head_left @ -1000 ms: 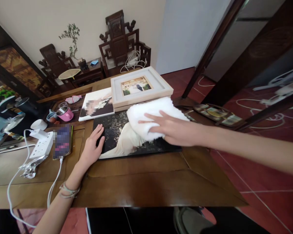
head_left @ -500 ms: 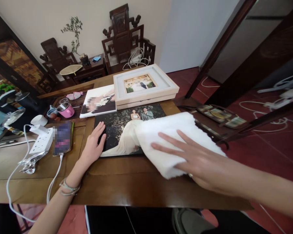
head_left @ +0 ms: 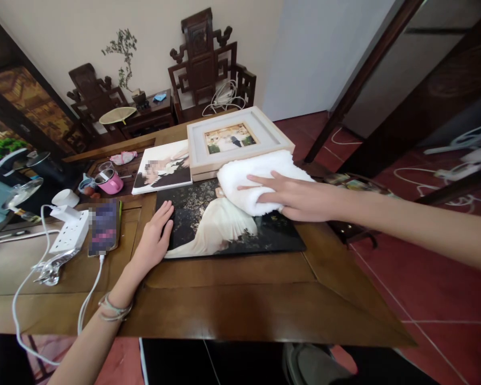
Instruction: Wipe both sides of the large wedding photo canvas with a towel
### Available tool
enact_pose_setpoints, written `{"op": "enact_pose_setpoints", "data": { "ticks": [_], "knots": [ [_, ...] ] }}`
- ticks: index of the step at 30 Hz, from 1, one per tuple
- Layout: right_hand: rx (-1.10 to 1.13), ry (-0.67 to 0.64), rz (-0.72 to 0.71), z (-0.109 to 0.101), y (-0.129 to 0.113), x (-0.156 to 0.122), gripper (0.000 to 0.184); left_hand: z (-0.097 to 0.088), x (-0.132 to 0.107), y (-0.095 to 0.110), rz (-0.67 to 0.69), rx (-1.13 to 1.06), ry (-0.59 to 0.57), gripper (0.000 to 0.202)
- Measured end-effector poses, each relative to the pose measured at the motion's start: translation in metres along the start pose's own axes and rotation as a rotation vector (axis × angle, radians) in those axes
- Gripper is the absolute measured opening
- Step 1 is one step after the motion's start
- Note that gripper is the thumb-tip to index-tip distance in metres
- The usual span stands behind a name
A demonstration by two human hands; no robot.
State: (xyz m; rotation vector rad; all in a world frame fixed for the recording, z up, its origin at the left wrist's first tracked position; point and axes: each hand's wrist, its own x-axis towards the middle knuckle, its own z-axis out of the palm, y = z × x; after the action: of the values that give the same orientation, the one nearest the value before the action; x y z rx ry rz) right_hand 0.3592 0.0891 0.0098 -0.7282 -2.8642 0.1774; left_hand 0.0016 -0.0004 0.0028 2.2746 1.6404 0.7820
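A dark wedding photo panel [head_left: 202, 224] lies flat on the wooden table, a long pale dress filling its middle. At its left edge my left hand [head_left: 156, 235] rests flat with the fingers stretched out, partly on the panel. My right hand [head_left: 294, 195] presses a folded white towel [head_left: 244, 174] onto the panel's upper right part and holds it there. Its fingers are spread over the cloth. The towel covers the upper part of the pictured people and reaches the front of the light wooden picture frame [head_left: 280, 136].
A white-edged photo panel [head_left: 162, 166] lies left of the frame. Further left are a pink mug [head_left: 111, 182], a phone [head_left: 104, 227] on a charging cable and a white power strip [head_left: 70, 230]. Dark carved chairs [head_left: 200, 64] stand behind the table.
My right hand has moved the towel up and left across the photo panel, uncovering its lower right part. My left hand has stayed in place.
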Motion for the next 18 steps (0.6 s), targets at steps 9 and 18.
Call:
{"op": "enact_pose_setpoints", "data": {
  "ticks": [9,18],
  "knots": [
    [0.006,0.066,-0.007,0.01,-0.073,-0.034,0.053,0.001,0.0,0.0,0.0,0.006,0.016,0.043],
    [0.038,-0.035,-0.082,0.002,-0.118,-0.027,0.058,0.002,0.0,0.0,0.0,0.009,0.023,0.043]
  ]
}}
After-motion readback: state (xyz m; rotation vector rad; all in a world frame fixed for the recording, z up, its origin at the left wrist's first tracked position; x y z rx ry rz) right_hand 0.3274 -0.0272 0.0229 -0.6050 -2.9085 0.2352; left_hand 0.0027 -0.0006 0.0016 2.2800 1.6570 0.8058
